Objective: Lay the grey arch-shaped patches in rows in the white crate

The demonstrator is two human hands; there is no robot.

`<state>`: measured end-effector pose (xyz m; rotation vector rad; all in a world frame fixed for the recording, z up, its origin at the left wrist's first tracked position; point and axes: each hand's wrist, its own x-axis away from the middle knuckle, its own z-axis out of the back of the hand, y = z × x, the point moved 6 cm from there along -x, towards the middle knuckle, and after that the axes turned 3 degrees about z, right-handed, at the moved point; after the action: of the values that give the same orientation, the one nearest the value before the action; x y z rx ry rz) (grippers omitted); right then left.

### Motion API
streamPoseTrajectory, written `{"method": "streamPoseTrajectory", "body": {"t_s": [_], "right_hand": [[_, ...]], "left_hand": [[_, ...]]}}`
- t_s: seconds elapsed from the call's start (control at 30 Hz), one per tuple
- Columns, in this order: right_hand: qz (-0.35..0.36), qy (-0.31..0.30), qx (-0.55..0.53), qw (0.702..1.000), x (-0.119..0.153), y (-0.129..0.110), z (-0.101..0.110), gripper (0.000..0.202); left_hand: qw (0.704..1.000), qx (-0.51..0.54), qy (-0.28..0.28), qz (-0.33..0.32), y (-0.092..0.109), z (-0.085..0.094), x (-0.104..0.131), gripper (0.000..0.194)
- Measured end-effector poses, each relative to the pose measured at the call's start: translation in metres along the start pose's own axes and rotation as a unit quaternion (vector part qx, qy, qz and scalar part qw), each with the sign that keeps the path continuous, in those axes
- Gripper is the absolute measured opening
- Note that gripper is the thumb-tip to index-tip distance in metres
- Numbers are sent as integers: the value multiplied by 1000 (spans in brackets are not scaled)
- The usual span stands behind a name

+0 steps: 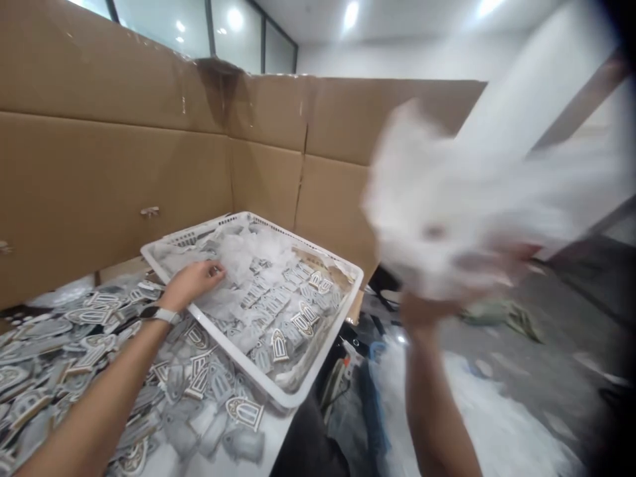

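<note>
My left hand (196, 281), with a watch on its wrist, is over the near left side of a white plastic basket (248, 364). Its fingers are curled together beside crumpled white translucent wrapping (238, 248); whether they pinch anything is hidden. Inside the basket lie rows of small arch-shaped pieces (279, 346), many in grey-looking clear bags. On the right, my right hand (432, 305) is raised and smeared by motion. It grips a large bundle of thin white wrapping (422, 199), which covers most of its fingers.
A heap of similar bagged arch pieces (94, 351) spreads over the white table (258, 457) at the left. Tall cardboard walls (124, 172) stand behind the basket. Down on the right, a pile of white plastic (477, 411) lies on the grey floor (527, 371).
</note>
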<state>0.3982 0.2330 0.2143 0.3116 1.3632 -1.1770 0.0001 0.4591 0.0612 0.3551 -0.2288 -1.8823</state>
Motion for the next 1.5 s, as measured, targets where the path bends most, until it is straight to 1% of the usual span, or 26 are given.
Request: {"method": "streamPoseTrajectory", "body": {"t_s": [0.03,0.07,0.1,0.13,0.17,0.23,0.37,0.4,0.47,0.53,0.63,0.73,0.8,0.83,0.9,1.0,1.07,1.13,1.17,1.23,1.3,1.33,1.37,1.43,1.47,1.5], "right_hand": [[18,-31,-9,999,2,-4,-31,44],[36,-87,-22,995,7,-8,-60,37],[47,-167,-30,984,14,-9,-87,33],[52,-226,-34,972,22,-9,-105,29],[48,-260,-36,964,28,-6,-114,27],[27,-267,-38,963,31,1,-113,24],[-19,-185,-45,982,16,12,-86,22],[-25,-181,-49,982,15,14,-83,22],[-32,-224,-56,972,19,18,-89,24],[-56,-272,-58,959,28,27,-99,34],[-123,-289,-90,945,43,44,-110,46],[-165,-331,-169,913,59,44,-131,46],[-196,-335,-237,891,65,37,-143,47],[-207,-335,-269,879,66,34,-148,47],[-210,-336,-302,867,66,33,-154,46],[-219,-312,-268,885,58,56,-146,47],[-234,-278,-213,907,51,83,-133,50],[-206,-254,-125,937,44,101,-119,55],[-171,-240,-70,953,42,104,-112,58],[-93,-211,19,973,42,93,-105,65],[-71,-223,7,972,50,70,-110,69],[-88,-258,-45,961,58,57,-119,73],[-117,-305,-113,938,66,45,-131,79],[-182,-381,-243,873,79,24,-153,86],[-204,-400,-288,846,82,18,-161,81],[-216,-403,-316,831,80,17,-166,70]], "left_hand": [[1000,5,4,2,0,1,1,45],[1000,9,9,5,1,2,2,44],[1000,14,13,8,1,3,2,43],[1000,18,16,12,1,3,2,42],[1000,21,18,15,0,3,2,41],[999,26,21,19,-2,2,0,38],[999,32,28,23,-6,-1,-2,37],[999,33,30,22,-6,-1,-2,37],[998,37,38,17,-4,0,0,38],[997,46,56,4,6,5,5,40],[983,169,61,-45,42,12,19,48],[930,352,-34,-100,96,4,33,68],[909,394,-74,-112,127,-6,39,95],[902,407,-86,-121,139,-11,40,102],[883,441,-97,-126,151,-20,40,94],[859,490,-102,-109,142,-24,35,68],[866,485,-82,-91,126,-19,31,61],[883,464,-35,-60,109,-8,28,58],[889,456,-10,-45,103,-2,27,57],[888,458,36,-24,99,7,26,55],[878,473,65,-28,107,12,26,55],[873,480,76,-36,114,12,26,54],[870,484,85,-44,121,12,27,53],[878,465,99,-61,132,10,27,49],[887,444,107,-64,133,8,27,47],[898,420,117,-61,131,8,26,46]]}}
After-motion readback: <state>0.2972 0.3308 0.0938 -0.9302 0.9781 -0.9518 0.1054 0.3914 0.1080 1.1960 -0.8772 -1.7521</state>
